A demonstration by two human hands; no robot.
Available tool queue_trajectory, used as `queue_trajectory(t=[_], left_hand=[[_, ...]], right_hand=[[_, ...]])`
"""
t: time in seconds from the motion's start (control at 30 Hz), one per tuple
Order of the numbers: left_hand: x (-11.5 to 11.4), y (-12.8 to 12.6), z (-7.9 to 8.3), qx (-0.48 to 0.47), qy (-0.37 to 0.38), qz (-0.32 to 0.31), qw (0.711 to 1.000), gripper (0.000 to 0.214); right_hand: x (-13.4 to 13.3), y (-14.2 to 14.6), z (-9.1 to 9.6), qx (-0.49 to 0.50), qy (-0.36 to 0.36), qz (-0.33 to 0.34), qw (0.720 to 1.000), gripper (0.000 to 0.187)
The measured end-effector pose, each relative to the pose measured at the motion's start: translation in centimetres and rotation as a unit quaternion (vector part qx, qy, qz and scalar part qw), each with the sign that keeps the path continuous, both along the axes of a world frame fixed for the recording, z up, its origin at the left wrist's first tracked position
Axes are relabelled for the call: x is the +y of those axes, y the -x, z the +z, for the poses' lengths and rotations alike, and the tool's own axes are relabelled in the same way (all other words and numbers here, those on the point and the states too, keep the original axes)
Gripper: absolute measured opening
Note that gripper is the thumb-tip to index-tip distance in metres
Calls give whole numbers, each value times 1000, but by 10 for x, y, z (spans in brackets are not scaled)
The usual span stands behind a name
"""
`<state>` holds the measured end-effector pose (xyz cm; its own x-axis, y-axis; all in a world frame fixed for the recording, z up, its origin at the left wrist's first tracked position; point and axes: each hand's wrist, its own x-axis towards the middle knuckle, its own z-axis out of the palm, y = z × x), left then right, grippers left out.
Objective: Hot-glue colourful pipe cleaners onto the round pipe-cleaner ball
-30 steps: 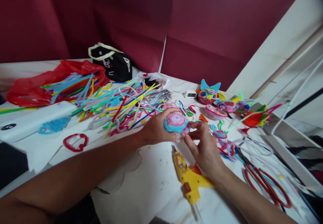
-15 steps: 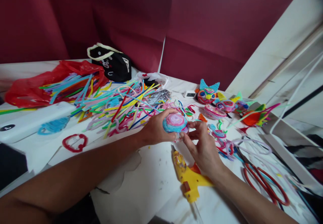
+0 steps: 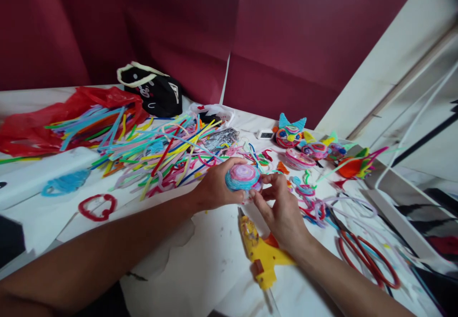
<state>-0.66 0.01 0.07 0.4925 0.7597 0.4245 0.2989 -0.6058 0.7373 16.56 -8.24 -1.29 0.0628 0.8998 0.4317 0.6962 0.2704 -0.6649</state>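
Note:
My left hand [image 3: 213, 187] cups a round dome wound from pink, purple and blue pipe cleaners [image 3: 242, 176], fingers wrapped round its left side. My right hand [image 3: 281, 208] pinches the dome's lower right edge with thumb and fingertips. Both hands hover just above the white table [image 3: 207, 260]. A yellow glue gun [image 3: 262, 251] lies on the table directly under my right wrist, nozzle pointing toward the dome.
A big heap of coloured pipe cleaners [image 3: 157, 148] spreads behind my hands, partly in a red plastic bag [image 3: 32, 121]. A black pouch [image 3: 152, 90] stands at the back. Finished pipe-cleaner faces [image 3: 290, 133] sit at right, red loops [image 3: 368, 260] near the right edge, a red ring [image 3: 96, 207] at left.
The view has shifted slightly, so everything sits a little further left. My right fingers have closed in tighter on the dome's edge; the left hand keeps its hold.

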Motion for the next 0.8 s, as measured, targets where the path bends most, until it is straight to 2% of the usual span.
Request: queue_trajectory(t=[0.5, 0.8], left_hand=[[4, 1, 0, -4, 35, -14, 999, 60], [6, 3, 4, 21, 17, -22, 999, 60]], right_hand=[[1, 3, 5, 21, 14, 9, 1000, 20], [1, 0, 7, 38, 38, 22, 998, 20]])
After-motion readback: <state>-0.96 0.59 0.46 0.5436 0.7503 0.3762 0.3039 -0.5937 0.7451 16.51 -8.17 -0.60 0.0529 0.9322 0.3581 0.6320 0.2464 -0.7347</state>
